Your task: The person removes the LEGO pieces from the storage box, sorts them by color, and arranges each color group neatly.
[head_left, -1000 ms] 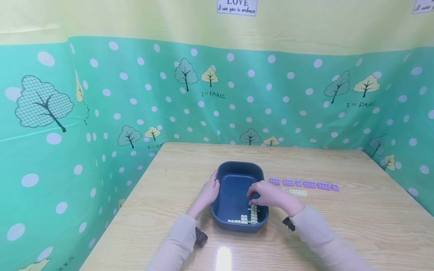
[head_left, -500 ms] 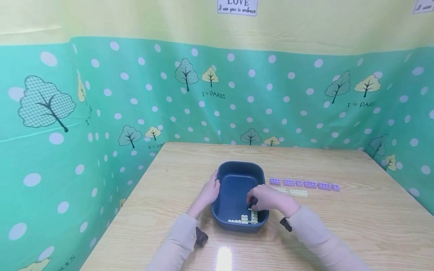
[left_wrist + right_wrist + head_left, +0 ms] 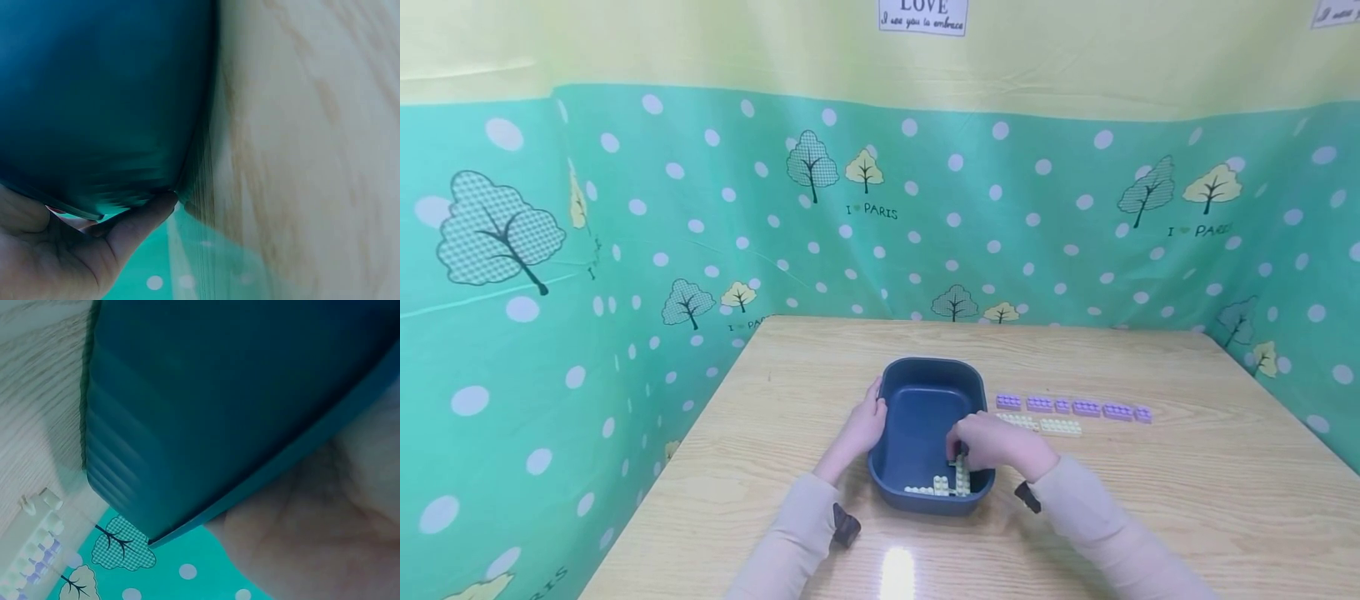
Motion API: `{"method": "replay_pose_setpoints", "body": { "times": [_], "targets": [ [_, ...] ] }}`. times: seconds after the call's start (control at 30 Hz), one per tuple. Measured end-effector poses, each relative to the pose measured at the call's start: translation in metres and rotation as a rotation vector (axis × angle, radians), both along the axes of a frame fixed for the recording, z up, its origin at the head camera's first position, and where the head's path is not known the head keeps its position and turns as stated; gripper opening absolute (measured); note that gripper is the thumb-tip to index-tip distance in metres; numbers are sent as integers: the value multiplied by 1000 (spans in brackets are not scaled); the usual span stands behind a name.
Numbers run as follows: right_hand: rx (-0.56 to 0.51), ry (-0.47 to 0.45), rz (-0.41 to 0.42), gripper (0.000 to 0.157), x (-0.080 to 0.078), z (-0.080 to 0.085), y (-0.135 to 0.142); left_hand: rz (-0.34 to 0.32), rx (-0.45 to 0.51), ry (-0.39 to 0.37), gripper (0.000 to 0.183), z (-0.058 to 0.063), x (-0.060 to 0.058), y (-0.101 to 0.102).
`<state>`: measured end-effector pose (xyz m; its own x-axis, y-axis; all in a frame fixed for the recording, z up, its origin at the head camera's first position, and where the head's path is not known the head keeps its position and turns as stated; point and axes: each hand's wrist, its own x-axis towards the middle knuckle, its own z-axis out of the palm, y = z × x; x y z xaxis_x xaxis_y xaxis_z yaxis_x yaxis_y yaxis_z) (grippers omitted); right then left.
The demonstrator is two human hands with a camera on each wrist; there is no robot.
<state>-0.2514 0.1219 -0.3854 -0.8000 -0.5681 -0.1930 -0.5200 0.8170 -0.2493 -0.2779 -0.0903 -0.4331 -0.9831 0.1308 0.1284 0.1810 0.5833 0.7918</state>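
Note:
A dark blue plastic bin (image 3: 917,433) stands on the table. My left hand (image 3: 861,427) holds its left wall; in the left wrist view the thumb (image 3: 140,225) lies along the outer side, just under the rim. Inside the bin's near right corner are cream toy bricks (image 3: 962,481), some in an upright row, with more along the near wall (image 3: 920,490). My right hand (image 3: 992,440) reaches over the right rim, its curled fingers pinching the far end of the upright row. Those fingertips are hidden behind the bin wall in the right wrist view.
Right of the bin, purple toy bricks (image 3: 1086,407) form a line on the wooden table (image 3: 1187,475). Two longer cream brick pieces (image 3: 1061,427) lie just in front of them, partly behind the right hand. A green patterned curtain (image 3: 925,217) hangs behind the table.
My right hand has moved slightly down and toward me inside the bin, over the row's far end, uncovering more cream brick on the table. The left hand and bin have stayed put.

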Motion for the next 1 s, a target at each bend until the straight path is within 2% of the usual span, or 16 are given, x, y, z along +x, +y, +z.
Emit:
{"method": "replay_pose_setpoints", "body": {
  "times": [0.1,0.3,0.37,0.53,0.8,1.0],
  "targets": [
    [-13,11,11,27,-1,-1,0,1,3,5,49,0,0,0],
    [-77,117,123,17,-5,-6,0,9,-1,9,50,-1,1,0],
    [-87,131,135,15,-7,-9,-1,10,2,8,50,-1,1,0],
    [-99,140,119,16,-9,-11,-2,11,3,5,49,0,1,0],
    [-114,308,115,12,-9,-12,-2,11,1,-4,50,-1,1,0],
    [-101,304,81,9,-10,-12,-4,12,3,-17,50,0,1,1]
  ]
}}
